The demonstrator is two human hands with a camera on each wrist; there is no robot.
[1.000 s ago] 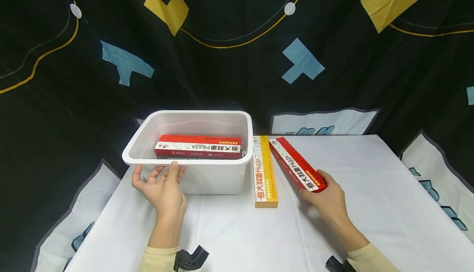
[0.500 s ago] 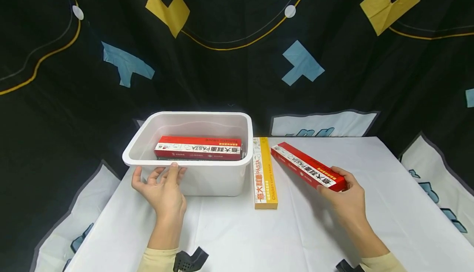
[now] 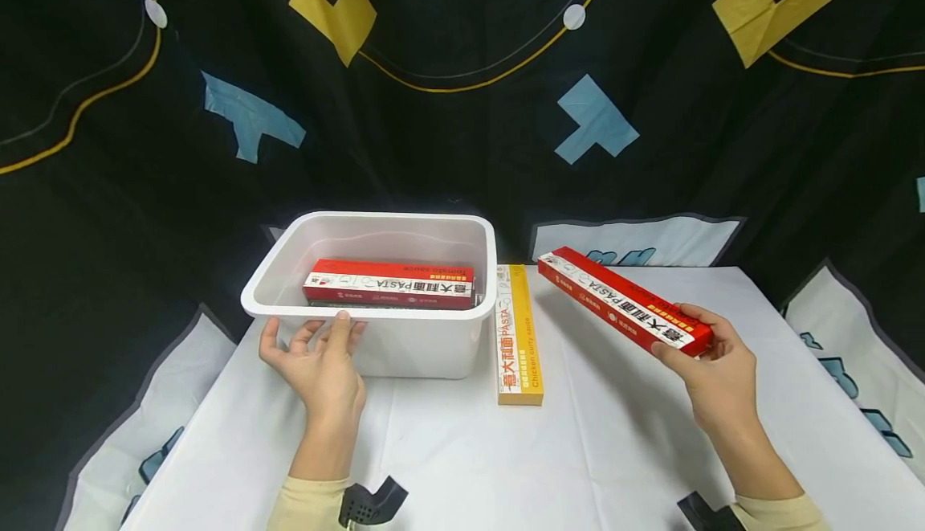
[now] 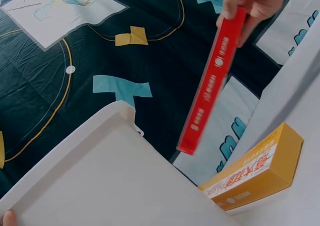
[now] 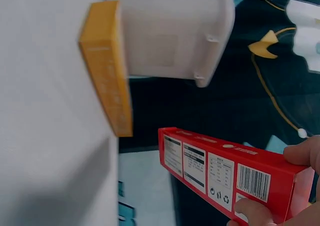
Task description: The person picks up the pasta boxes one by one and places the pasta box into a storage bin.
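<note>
In the head view, my right hand point(image 3: 719, 378) pinches one end of a red pasta box point(image 3: 625, 298), thumb on one side and fingers on the other. The box is tilted, its far end raised above the table, with a shadow below. The right wrist view shows the box's barcode side point(image 5: 215, 171). My left hand point(image 3: 321, 378) holds the front rim of a white plastic bin point(image 3: 426, 346); a fingertip point(image 4: 9, 218) shows in the left wrist view. Inside the bin lies another red pasta box point(image 3: 390, 283), over a darker item mostly hidden.
A yellow pasta box point(image 3: 519, 338) labelled chicken curry sauce lies lengthwise just right of the bin. White cloth point(image 3: 462, 459) covers the table. Behind the table's back edge hangs a dark curtain point(image 3: 448, 153) with yellow and blue patches.
My right hand has moved rightward and up, carrying the red pasta box away from the yellow one and raising its far end. My left hand keeps its place on the bin rim.
</note>
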